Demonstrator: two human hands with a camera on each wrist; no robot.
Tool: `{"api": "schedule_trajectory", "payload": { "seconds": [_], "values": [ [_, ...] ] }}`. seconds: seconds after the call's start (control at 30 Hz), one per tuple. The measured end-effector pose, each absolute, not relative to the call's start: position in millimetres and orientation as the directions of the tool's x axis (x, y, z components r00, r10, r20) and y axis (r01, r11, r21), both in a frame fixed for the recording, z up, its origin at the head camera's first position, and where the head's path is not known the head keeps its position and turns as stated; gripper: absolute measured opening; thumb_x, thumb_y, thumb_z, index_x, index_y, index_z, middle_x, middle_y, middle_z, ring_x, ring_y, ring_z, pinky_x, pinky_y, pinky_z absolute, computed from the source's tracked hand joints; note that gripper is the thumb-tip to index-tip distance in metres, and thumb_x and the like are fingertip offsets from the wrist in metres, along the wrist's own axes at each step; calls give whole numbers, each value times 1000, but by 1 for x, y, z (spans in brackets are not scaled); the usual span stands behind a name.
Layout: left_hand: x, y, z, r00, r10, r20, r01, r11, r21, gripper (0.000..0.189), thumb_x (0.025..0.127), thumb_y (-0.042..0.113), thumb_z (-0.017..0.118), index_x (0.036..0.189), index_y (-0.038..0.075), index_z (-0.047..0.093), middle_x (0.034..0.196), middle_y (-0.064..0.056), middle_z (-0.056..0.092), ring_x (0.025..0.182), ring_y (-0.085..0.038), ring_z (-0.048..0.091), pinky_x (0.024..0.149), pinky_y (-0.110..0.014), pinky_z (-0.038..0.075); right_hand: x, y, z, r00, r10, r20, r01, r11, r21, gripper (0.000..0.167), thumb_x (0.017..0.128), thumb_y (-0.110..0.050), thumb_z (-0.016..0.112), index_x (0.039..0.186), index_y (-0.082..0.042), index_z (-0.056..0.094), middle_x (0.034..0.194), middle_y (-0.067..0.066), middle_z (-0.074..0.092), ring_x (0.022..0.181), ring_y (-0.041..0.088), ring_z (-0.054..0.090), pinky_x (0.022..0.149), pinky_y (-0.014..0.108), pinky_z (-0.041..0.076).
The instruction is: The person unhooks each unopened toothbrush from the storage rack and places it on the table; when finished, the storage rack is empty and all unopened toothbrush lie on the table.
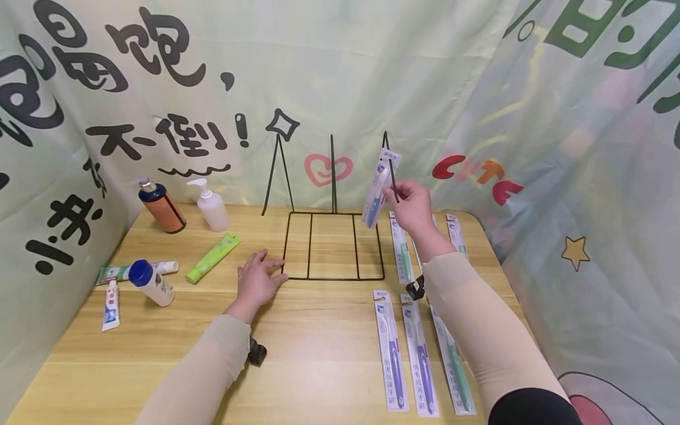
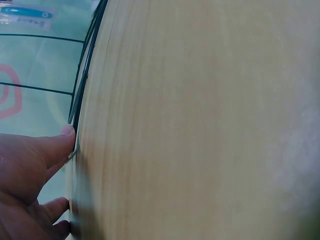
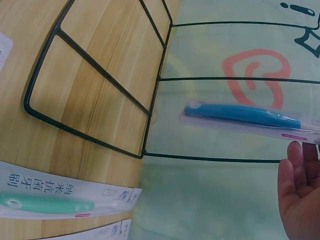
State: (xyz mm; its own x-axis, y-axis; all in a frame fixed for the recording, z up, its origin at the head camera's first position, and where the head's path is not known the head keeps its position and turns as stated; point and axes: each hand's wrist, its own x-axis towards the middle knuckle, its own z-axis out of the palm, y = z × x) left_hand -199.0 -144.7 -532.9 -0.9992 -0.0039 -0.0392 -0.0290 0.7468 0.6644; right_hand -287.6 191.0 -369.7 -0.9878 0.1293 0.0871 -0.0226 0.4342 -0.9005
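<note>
My right hand (image 1: 411,206) pinches a packaged toothbrush (image 1: 376,189) with a blue handle, upright at the right prong of a black wire rack (image 1: 333,278). In the right wrist view the toothbrush pack (image 3: 245,116) lies against the backdrop, one end at the fingertips. Whether it hangs on the prong cannot be told. My left hand (image 1: 257,280) rests on the table at the rack's front left corner, thumb and forefinger extended against the wire. Its thumb meets the wire in the left wrist view too, with the other fingers (image 2: 57,207) partly bent.
More packaged toothbrushes (image 1: 390,351) lie in two rows to the right, partly under my right arm. On the left stand an orange bottle (image 1: 163,208), a pump bottle (image 1: 213,209) and a blue-capped bottle (image 1: 152,283), near a green tube (image 1: 213,258) and toothpaste tubes (image 1: 111,306). A printed cloth surrounds the table.
</note>
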Motion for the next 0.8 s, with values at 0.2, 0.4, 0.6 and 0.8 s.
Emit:
{"api": "schedule_trajectory", "payload": {
  "seconds": [0.2, 0.4, 0.6, 0.8],
  "values": [
    [-200, -145, -533, -999, -3, -35, -25, 756, 654, 42, 100, 28, 76, 137, 10, 72, 168, -23, 32, 158, -48, 19, 121, -76, 0, -280, 195, -371, -989, 94, 118, -66, 438, -897, 22, 107, -16, 66, 116, 2, 74, 108, 17, 72, 94, 23, 59, 83, 33, 48],
    [-199, -143, -532, -999, -4, -41, -30, 752, 658, 42, 100, 27, 76, 137, 9, 71, 169, -23, 31, 158, -48, 18, 121, -76, -1, -266, 206, -375, -979, 45, 200, -158, 456, -876, 20, 107, -10, 63, 114, 6, 71, 107, 19, 68, 90, 23, 56, 76, 26, 48],
    [-200, -143, -532, -999, -12, -52, -44, 752, 658, 42, 100, 28, 76, 138, 10, 71, 170, -22, 30, 158, -47, 17, 122, -75, -2, -243, 221, -367, -973, 17, 229, -187, 514, -837, 19, 108, -13, 62, 116, 3, 70, 109, 17, 69, 94, 25, 58, 80, 30, 50],
    [-201, -144, -534, -999, -12, -44, -38, 756, 654, 42, 100, 28, 76, 137, 9, 72, 169, -23, 31, 158, -48, 18, 121, -76, 0, -210, 248, -361, -969, 35, 243, -182, 564, -806, 25, 110, -21, 61, 121, 0, 70, 113, 15, 69, 93, 25, 57, 77, 23, 50]
  ]
}}
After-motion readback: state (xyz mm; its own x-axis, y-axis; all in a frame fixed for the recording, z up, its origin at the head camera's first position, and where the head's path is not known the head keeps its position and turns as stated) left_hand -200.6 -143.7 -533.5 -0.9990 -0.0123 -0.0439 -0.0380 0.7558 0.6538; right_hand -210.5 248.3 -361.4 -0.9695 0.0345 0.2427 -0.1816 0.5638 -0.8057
